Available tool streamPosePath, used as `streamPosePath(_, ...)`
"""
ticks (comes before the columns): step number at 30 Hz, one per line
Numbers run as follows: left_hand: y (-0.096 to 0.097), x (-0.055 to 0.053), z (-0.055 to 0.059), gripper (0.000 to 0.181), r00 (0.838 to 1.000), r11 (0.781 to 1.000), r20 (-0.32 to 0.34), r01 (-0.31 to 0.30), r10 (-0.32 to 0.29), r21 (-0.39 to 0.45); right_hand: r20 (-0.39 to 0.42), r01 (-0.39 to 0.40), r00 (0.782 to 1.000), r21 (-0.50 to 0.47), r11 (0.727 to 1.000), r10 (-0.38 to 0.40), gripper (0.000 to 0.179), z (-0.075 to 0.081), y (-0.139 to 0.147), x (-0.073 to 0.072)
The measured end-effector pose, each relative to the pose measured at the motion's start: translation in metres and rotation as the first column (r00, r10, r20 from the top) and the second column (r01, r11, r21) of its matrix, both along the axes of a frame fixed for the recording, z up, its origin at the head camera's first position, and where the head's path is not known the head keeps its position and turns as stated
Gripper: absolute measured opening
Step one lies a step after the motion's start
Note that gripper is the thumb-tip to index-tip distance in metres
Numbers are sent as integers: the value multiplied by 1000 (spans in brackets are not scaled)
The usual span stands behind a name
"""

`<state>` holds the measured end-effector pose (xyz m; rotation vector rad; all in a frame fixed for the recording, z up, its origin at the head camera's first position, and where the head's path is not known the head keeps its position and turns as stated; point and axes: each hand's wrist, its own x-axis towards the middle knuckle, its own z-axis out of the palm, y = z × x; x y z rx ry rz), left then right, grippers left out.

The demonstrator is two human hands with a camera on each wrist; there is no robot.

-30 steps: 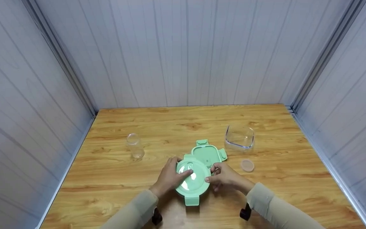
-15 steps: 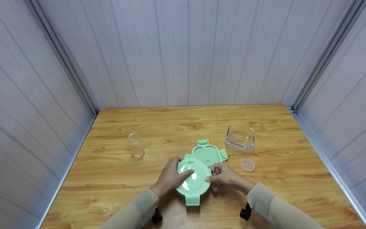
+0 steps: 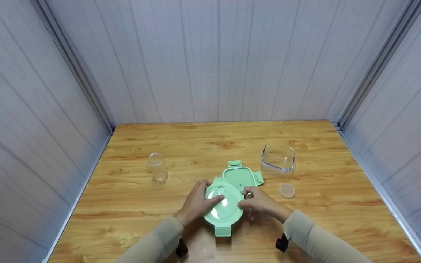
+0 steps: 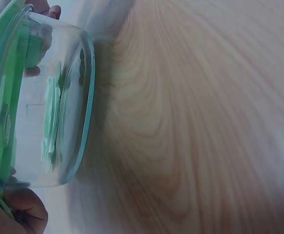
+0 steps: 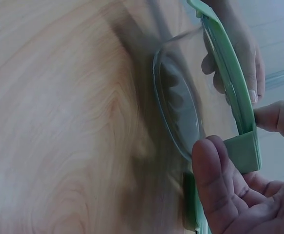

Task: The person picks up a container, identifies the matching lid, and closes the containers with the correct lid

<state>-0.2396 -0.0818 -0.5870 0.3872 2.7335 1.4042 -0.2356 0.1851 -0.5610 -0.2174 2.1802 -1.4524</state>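
Observation:
A round clear glass food container point(image 5: 173, 117) stands on the table, with a green lid point(image 3: 228, 213) on top. My left hand point(image 3: 196, 202) grips the container's left side, its thumb lying across the lid and its fingers round the far left edge. At the right edge, my right hand point(image 3: 260, 202) holds the lid's side flap point(image 5: 244, 151), thumb on the rim above and curled fingers below. Other flaps stick out at the lid's front and back. Whether the right flap is snapped down I cannot tell.
A green square lid point(image 3: 241, 177) lies just behind the round one. Farther right stand a square glass container point(image 3: 278, 160) and a small translucent disc-shaped lid point(image 3: 287, 190). A clear glass jar point(image 3: 158, 168) is on the left. Pale panel walls point(image 3: 210, 65) enclose the wooden table.
The right hand's fingers have shifted slightly at the lid's right edge. The left hand keeps its grip, and the head view has drifted a little.

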Motion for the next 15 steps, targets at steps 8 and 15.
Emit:
streamPosePath(8,-1,0,0,54,1000,1000,-14,-2,2,-7,-118,13,993,86,996,-2,40,2,-4,-5)
streamPosePath(15,-1,1,-1,45,1000,1000,-15,5,-5,-7,-288,80,957,136,987,-38,44,-2,-18,-5)
